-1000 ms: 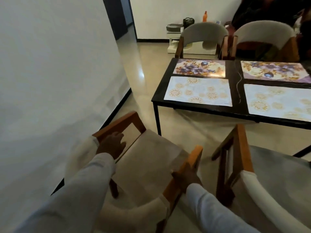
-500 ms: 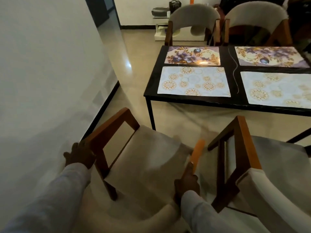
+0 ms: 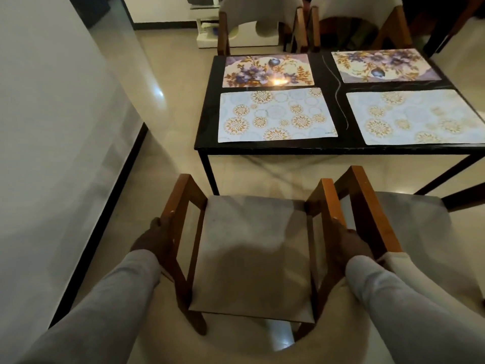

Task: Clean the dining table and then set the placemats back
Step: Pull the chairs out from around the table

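I have both hands on the chair (image 3: 252, 258) in front of me. My left hand (image 3: 153, 239) grips the left wooden armrest (image 3: 181, 206) from the outside, fingers curled round the rail. My right hand (image 3: 349, 245) holds the right wooden armrest (image 3: 329, 206) the same way, wrapped over its top edge. Both arms are in pale grey sleeves (image 3: 110, 298). Between my hands lies the chair's pale padded seat (image 3: 252, 248), partly in shadow.

Just beside my right hand, touching or nearly touching the armrest I hold, stands a second chair (image 3: 409, 222) with the same brown wood frame and a light cushion.

Ahead of both hands, beyond the seat and apart from it, is the black tabletop (image 3: 338, 101) of the dining table. Four placemats lie flat on it. Nearest, ahead of my left hand, is a pale mat with gold medallions (image 3: 275, 115); ahead and to the right of my right hand is another medallion mat (image 3: 420, 116), cut off by the frame edge. Farther away are two floral mats with purple flowers, one on the left (image 3: 267, 70) and one on the right (image 3: 383, 65). A thin pale line (image 3: 338, 90) runs along the dark surface between the left pair and the right pair; I cannot tell what it is.

Past the table, two more chairs (image 3: 262, 19) face it from the far side. To the left of my left hand a white wall (image 3: 52, 127) meets the glossy beige floor (image 3: 170, 101) at a dark skirting.
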